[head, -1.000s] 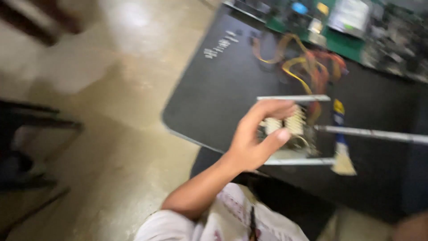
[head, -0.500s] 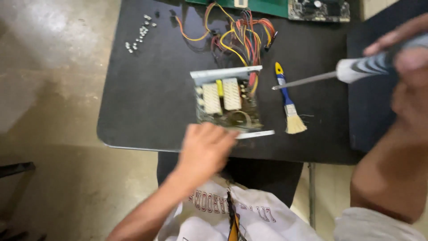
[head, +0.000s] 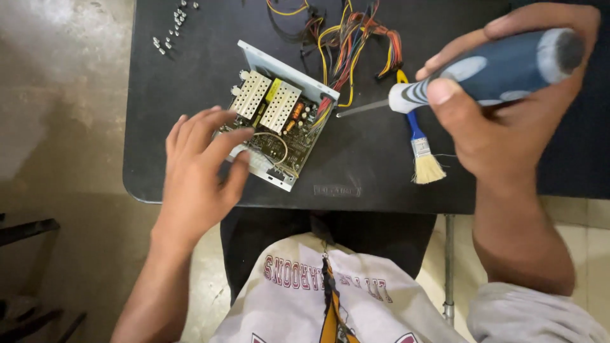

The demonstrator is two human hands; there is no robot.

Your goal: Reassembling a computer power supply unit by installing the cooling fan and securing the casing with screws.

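2 hands — left [head: 202, 166] on power supply [head: 274, 121], right [head: 508, 108] gripping screwdriver [head: 470, 73].

The left hand [head: 200, 168] lies palm down with fingers spread and slightly curled, its fingertips resting on the near left corner of the open power supply [head: 276, 114], forearm bare and running back toward the body. The right hand [head: 508, 108] is raised to the right of the power supply, fingers and thumb wrapped around a screwdriver [head: 483, 70] handle, wrist bent, sleeve pushed up.
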